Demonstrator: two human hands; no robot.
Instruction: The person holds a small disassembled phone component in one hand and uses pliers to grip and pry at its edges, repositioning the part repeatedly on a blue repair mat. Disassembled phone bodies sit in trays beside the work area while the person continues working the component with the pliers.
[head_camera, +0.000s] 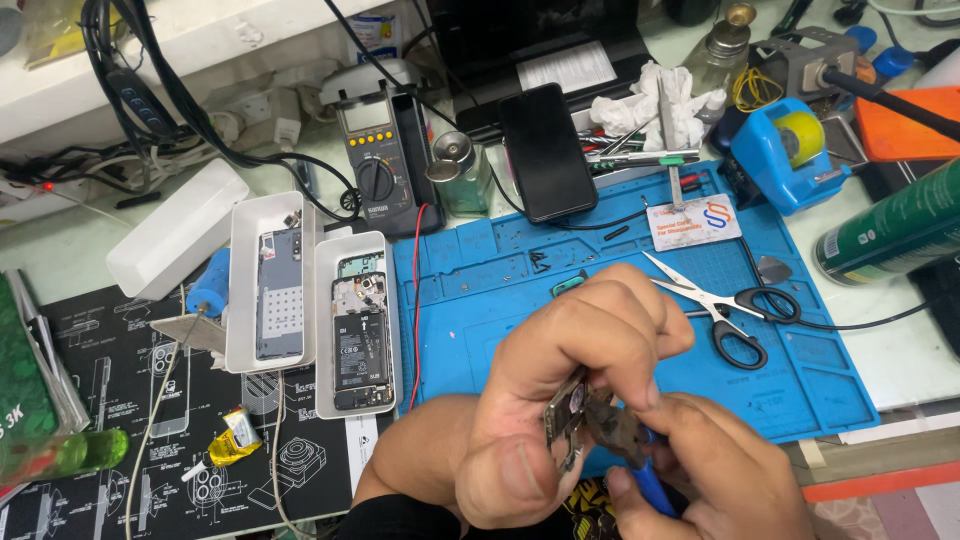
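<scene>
Two bare hands work on a small metal phone part with blue-handled pliers over a blue repair mat.

The small metal part (566, 415) is pinched on edge in the curled fingers of the left hand (560, 390); its details are hard to make out. The right hand (715, 470), partly cut off below, is closed around the blue-handled pliers (622, 440), whose tip touches the part. On the blue mat (480, 270) lies one pair of scissors (720, 305). To the left, two white trays (240, 290) hold one opened phone (360, 340) and one back panel (280, 295). One dark phone (546, 150) and one multimeter (375, 165) lie behind.

Scissors (722, 305) lie on the mat (480, 270), right of two trays (240, 290).
</scene>
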